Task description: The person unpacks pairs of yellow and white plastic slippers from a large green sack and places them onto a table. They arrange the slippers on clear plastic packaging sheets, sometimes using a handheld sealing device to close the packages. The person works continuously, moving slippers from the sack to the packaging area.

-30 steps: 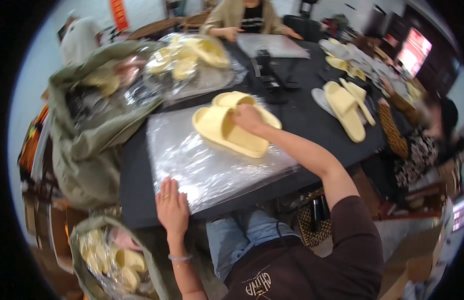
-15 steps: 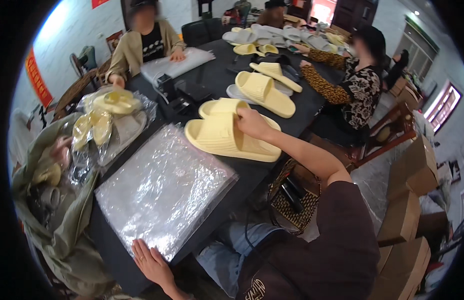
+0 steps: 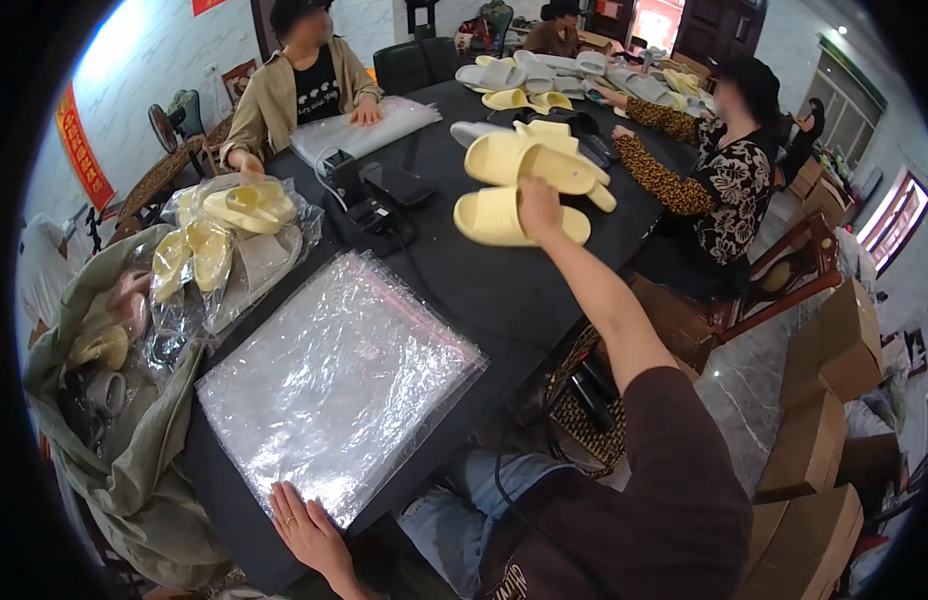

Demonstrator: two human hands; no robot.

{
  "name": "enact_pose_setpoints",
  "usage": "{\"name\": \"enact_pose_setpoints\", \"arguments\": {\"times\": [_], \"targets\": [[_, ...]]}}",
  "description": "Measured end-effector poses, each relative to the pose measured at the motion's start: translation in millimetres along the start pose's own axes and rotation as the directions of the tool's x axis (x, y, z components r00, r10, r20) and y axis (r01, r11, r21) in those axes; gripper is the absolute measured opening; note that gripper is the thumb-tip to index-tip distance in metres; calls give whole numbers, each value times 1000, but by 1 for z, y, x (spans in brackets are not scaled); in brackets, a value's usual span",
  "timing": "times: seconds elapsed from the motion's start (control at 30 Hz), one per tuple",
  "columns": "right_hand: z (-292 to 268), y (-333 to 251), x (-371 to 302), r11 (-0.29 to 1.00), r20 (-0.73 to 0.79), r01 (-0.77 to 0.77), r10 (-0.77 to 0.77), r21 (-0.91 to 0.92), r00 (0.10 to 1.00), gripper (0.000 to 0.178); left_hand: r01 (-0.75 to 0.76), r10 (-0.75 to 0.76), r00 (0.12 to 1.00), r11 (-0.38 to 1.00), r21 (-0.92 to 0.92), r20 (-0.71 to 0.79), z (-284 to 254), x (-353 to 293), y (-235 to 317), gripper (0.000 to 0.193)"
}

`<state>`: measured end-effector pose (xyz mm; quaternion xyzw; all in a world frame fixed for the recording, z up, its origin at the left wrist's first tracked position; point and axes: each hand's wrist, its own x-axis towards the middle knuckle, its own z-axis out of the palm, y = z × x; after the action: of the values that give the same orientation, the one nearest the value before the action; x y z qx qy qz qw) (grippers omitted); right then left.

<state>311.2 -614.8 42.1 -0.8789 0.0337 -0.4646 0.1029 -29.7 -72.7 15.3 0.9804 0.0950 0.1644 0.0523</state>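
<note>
My right hand (image 3: 541, 210) is closed on the strap edge of a yellow slipper (image 3: 481, 214), out over the dark table. Right behind it, close up, lies another yellow slipper (image 3: 504, 160), with more yellow slipper edges showing at its far side. The hand covers part of both, so I cannot tell whether it holds one or two. My left hand (image 3: 309, 535) rests flat, fingers stretched, on the near corner of a stack of clear plastic bags (image 3: 334, 380) with a pink strip along one edge.
Bagged yellow slippers (image 3: 209, 255) lie at the left beside a green sack (image 3: 149, 440) of wrapped footwear. A black device (image 3: 364, 195) with a cable stands mid-table. Two people sit across and at the right; grey slippers (image 3: 534, 75) pile at the far end. Cardboard boxes (image 3: 809, 450) stand right.
My right hand has moved away and to the right, and the yellow slippers it grips now lie against the other yellow ones. My left hand stays on the bags.
</note>
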Motion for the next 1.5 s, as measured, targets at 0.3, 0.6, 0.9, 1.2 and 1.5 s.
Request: {"name": "enact_pose_setpoints", "arguments": {"times": [0.3, 0.6, 0.9, 1.2, 1.5], "targets": [[25, 32, 28, 964, 452, -264, 242, -16, 859, 21, -1, 0, 1000, 998, -55, -14, -7, -3, 0, 46], [42, 40, 9, 848, 181, -330, 279, 415, 943, 43, 8, -10, 999, 998, -69, -33, -6, -4, 1, 46], [-77, -210, -22, 273, 392, -362, -62, 891, 918, 34, -17, 14, 999, 998, -59, -43, -4, 0, 4, 45], [-104, -402, -106, -415, 874, -908, -457, -48, 163, 28, -23, 11, 991, 996, -89, -131, -3, 6, -3, 42], [-47, -391, -184, -169, 691, -975, -723, -147, 21, 31, 19, -55, 974, 986, -164, -220, -4, -8, -5, 45]]}}
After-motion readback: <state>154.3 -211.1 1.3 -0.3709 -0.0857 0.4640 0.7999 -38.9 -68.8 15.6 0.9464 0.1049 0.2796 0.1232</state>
